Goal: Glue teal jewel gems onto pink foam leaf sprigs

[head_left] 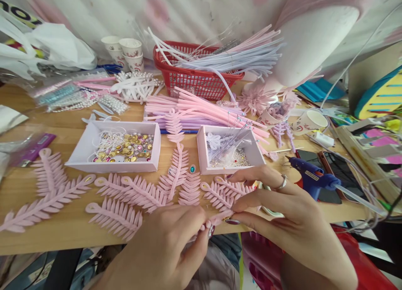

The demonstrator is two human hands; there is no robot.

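Left hand [163, 244], right hand [295, 214] — both pinching one pink piece [220, 217]; two white boxes [109, 168] beyond — one blue glue gun [314, 177].

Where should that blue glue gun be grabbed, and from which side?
Probably by the handle of the blue glue gun, from the near side with the right hand: it juts toward the person, while the nozzle points left and the glue stick trails right.

Pale wood tabletop [47, 242] runs across mid-frame, its front edge toward me. Behind it, along the top, I note a creased whitish backing [194, 9] with pink blotches; cannot tell whether sheet or wall covering. Dark sloping bar [64, 269] below the table, lower left. Glossy red surface [370, 267], lower right; I cannot identify it. Light bright, shadows soft.
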